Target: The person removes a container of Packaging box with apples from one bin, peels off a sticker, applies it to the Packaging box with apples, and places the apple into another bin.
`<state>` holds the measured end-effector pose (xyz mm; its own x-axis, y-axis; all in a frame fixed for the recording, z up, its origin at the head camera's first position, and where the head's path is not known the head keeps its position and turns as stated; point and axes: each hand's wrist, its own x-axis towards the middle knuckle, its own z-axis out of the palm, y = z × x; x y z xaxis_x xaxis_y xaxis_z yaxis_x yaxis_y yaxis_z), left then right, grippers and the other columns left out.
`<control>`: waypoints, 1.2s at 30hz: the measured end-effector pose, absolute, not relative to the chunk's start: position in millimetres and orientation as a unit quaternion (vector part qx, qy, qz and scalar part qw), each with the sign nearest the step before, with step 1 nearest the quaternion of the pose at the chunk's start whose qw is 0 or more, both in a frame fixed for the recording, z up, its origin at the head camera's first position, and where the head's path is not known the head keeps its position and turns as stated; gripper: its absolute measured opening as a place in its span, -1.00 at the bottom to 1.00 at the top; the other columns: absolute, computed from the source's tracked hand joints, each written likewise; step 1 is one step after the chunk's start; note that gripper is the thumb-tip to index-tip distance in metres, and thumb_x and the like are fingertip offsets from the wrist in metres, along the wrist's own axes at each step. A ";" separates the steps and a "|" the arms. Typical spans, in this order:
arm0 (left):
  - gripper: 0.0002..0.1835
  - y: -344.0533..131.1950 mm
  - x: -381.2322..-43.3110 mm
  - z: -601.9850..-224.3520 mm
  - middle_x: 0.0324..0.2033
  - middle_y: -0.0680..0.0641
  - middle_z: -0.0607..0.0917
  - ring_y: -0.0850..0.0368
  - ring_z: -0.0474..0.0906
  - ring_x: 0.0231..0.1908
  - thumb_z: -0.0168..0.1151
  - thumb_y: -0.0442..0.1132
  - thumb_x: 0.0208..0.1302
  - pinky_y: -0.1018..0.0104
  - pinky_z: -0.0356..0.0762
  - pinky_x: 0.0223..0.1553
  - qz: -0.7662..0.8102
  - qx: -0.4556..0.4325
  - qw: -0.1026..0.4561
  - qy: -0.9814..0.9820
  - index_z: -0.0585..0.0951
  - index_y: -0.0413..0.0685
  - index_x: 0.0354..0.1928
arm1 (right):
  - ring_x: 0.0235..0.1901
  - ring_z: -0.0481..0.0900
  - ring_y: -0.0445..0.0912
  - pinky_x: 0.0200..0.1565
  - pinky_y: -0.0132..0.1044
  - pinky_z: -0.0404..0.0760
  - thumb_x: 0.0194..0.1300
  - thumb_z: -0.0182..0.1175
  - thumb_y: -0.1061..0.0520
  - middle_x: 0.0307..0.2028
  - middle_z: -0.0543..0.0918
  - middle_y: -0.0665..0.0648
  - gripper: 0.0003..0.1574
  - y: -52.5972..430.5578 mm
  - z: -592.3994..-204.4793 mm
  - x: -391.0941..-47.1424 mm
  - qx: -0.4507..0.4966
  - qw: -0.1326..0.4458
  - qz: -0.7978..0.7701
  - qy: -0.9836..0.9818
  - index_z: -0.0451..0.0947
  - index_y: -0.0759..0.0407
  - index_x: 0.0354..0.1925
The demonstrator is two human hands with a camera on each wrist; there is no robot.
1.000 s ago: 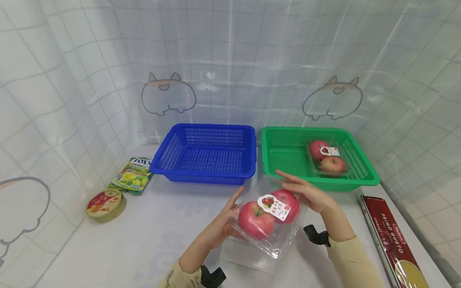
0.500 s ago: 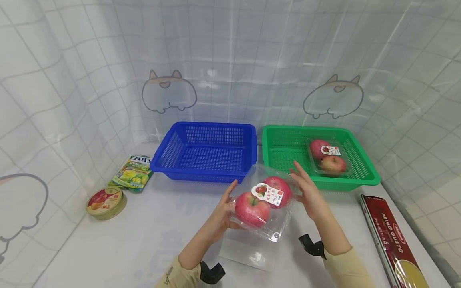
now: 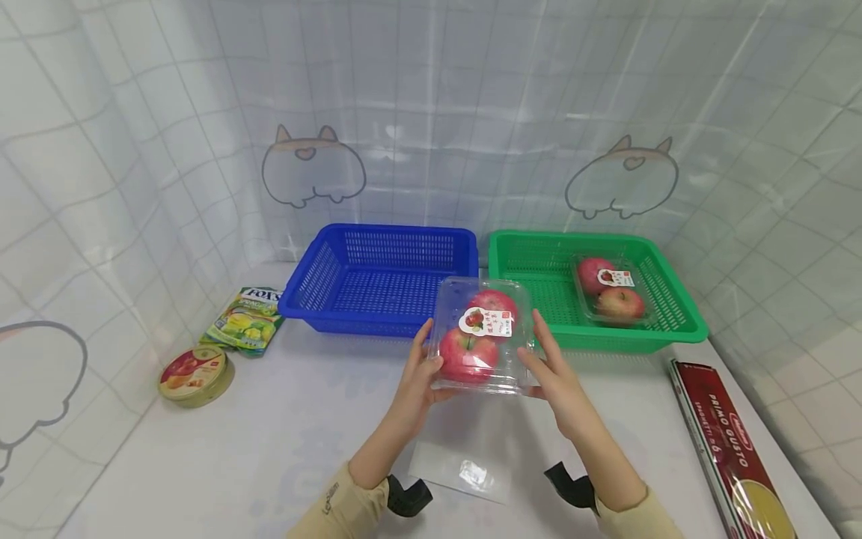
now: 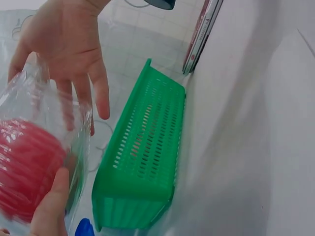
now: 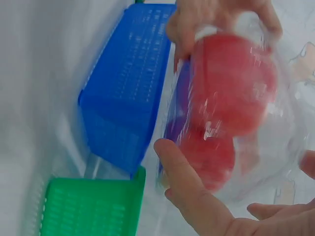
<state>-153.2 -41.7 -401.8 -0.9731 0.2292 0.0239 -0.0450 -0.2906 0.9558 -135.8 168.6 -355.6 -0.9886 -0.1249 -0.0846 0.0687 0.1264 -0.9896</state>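
Observation:
A clear plastic box of apples [image 3: 480, 337] with a white label is held up above the table, before the two baskets. My left hand [image 3: 409, 393] grips its left side, the thumb against the near face and a finger reaching underneath. My right hand [image 3: 562, 389] is at its right side with spread, fairly straight fingers; its thumb overlaps the box's edge in the head view. Those right fingers [image 4: 98, 91] look extended in the left wrist view, and whether they press the plastic is unclear. Red apples [image 5: 231, 83] show blurred through the plastic in the right wrist view.
Behind stand a blue basket [image 3: 306, 323] and a green basket [image 3: 599, 340]; the green one contains another apple box [image 3: 613, 292]. Leftward lie a Fox's candy bag [image 3: 245, 322] and a round tin [image 3: 195, 376]. A red spaghetti pack [image 3: 730, 449] lies right, a transparent sheet [image 3: 461, 468] in front.
The apple box has risen away from me toward the baskets and turned from slanted to nearly straight. My right hand left its far right corner and came back in lower, at its right side.

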 end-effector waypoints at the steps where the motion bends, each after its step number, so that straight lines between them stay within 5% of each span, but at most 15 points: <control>1: -0.21 -40.3 -154.0 -402.4 0.21 -0.27 0.11 -0.22 0.34 0.10 -0.05 -0.11 0.14 -0.11 0.51 -0.10 0.800 0.073 0.080 0.590 -0.07 0.20 0.43 | 0.32 0.05 0.25 -0.03 0.09 0.51 0.39 -0.05 -0.01 0.44 -0.20 0.15 -0.18 167.1 -357.0 -135.2 -0.020 0.076 -0.665 0.743 -0.23 -0.26 0.44; 6: -0.21 -32.1 -158.2 -405.2 0.13 -0.25 0.11 -0.13 0.42 -0.02 -0.01 -0.14 0.14 -0.08 0.54 -0.12 0.803 0.061 0.053 0.591 -0.05 0.18 0.43 | 0.34 -0.01 0.26 -0.06 0.10 0.53 0.40 -0.06 0.04 0.44 -0.22 0.18 -0.18 161.8 -362.3 -135.7 -0.029 0.079 -0.687 0.722 -0.23 -0.17 0.45; 24: -0.22 -7.8 -173.2 -401.3 0.16 -0.22 0.12 -0.17 0.43 0.03 0.02 -0.12 0.23 -0.03 0.55 -0.11 0.815 0.093 0.062 0.569 -0.08 0.23 0.43 | 0.25 0.08 0.15 -0.04 0.06 0.53 0.38 -0.12 0.19 0.40 -0.04 0.17 -0.24 171.7 -356.5 -146.5 0.039 0.040 -0.772 0.633 -0.12 -0.06 0.45; 32: -0.34 0.0 -182.3 -393.5 0.27 -0.25 0.10 -0.12 0.40 0.05 -0.24 -0.01 0.36 0.00 0.48 0.01 0.795 0.128 0.088 0.586 -0.11 0.08 0.45 | 0.11 0.16 0.00 -0.01 0.08 0.51 0.40 -0.17 0.16 0.37 -0.01 0.15 -0.28 190.0 -347.6 -156.3 0.058 0.037 -0.802 0.593 -0.11 -0.11 0.44; 36: -0.39 4.7 -185.8 -393.2 0.25 -0.33 0.16 -0.28 0.36 0.09 -0.35 -0.04 0.40 -0.06 0.40 0.09 0.792 0.133 0.103 0.587 -0.05 -0.07 0.43 | 0.14 0.14 0.02 0.04 0.08 0.46 0.42 -0.18 0.15 0.32 0.03 0.10 -0.29 201.1 -342.0 -167.3 0.066 0.032 -0.810 0.581 -0.10 -0.15 0.44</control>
